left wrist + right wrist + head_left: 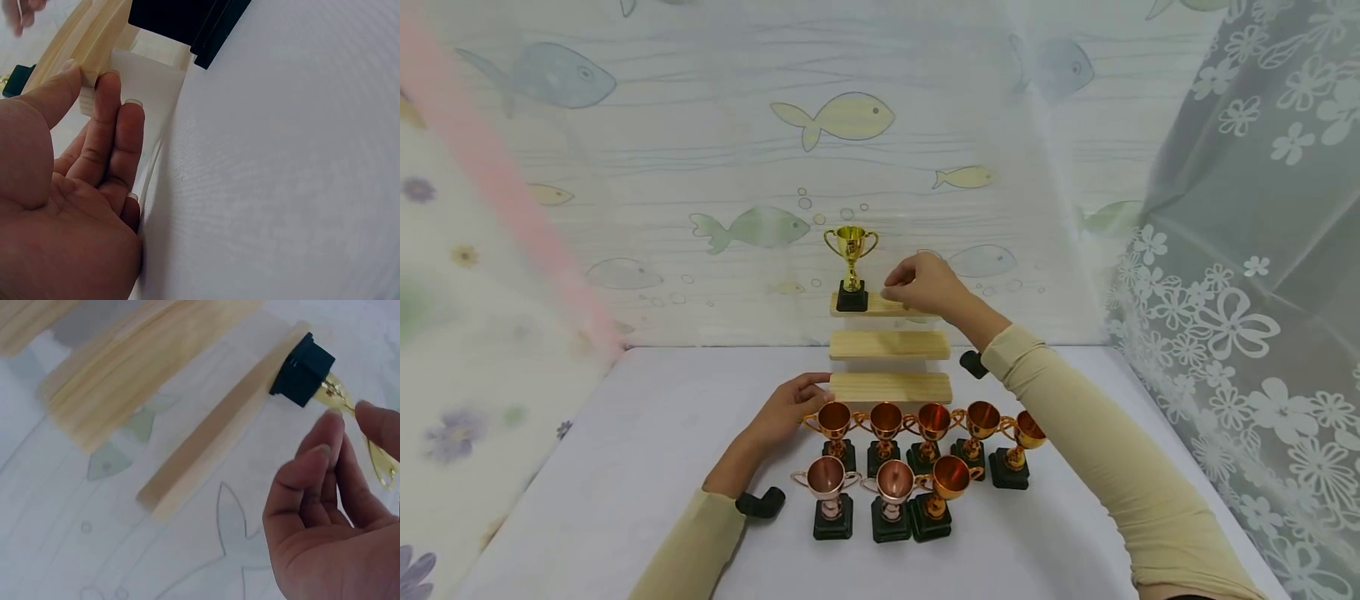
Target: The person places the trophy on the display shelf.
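A gold trophy cup (852, 246) on a black base stands upright at the left end of the top step (891, 306) of a three-step wooden display stand. Just right of it is my right hand (931, 285), fingers loosely bent, holding nothing; in the head view a small gap separates fingertips and trophy. My left hand (786, 408) pinches the left end of the lowest step (891, 387). In the left wrist view, its thumb lies on the wood (103, 37) and its fingertips are against the end. The right wrist view shows the trophy's black base (305, 370) beyond the right fingers.
Several copper-orange trophies (933, 422) form a row in front of the stand. Nearer me are two rose-coloured trophies (826, 479) and one orange trophy (951, 479). A white cloth covers the table (700, 417). Behind the stand hangs a fish-patterned curtain (715, 150).
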Available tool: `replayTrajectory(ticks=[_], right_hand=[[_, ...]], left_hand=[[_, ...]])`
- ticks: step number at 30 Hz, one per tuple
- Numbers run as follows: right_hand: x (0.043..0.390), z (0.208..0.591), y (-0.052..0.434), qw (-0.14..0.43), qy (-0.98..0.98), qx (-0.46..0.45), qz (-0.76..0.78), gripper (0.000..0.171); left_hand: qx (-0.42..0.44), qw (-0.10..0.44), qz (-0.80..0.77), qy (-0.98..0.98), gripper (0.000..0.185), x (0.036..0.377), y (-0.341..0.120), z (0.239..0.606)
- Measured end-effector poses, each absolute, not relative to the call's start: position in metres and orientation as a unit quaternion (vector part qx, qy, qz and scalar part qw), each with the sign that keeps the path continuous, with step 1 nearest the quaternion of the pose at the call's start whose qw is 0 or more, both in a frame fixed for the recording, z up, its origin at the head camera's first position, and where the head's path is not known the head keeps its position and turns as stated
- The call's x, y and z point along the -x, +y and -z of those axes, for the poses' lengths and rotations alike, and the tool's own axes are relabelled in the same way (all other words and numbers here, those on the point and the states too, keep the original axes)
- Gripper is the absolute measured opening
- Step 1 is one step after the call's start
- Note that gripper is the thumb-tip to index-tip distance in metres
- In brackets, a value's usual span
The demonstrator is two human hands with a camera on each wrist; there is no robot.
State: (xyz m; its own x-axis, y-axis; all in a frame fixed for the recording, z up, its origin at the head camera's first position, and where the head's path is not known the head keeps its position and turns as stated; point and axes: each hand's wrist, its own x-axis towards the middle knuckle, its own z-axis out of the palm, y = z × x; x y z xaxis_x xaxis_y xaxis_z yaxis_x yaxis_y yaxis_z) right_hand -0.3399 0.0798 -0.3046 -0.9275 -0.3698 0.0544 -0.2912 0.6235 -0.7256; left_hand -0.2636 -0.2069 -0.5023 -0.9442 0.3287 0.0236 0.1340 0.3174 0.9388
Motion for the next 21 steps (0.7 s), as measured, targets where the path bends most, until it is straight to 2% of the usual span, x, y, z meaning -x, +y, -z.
replayTrajectory(ticks=[12, 21], right_hand=[[0.296, 0.304, 0.147, 0.092, 0.899, 0.254, 0.345, 0.022], [0.266, 0.318, 0.201, 0.108, 0.892, 0.252, 0.358, 0.025]], left_hand=[[-0.138, 0.088, -0.568, 0.806, 0.05, 0.265, -0.206, 0.503], [-0.141, 0.088, -0.564, 0.809, 0.051, 0.263, -0.206, 0.502]])
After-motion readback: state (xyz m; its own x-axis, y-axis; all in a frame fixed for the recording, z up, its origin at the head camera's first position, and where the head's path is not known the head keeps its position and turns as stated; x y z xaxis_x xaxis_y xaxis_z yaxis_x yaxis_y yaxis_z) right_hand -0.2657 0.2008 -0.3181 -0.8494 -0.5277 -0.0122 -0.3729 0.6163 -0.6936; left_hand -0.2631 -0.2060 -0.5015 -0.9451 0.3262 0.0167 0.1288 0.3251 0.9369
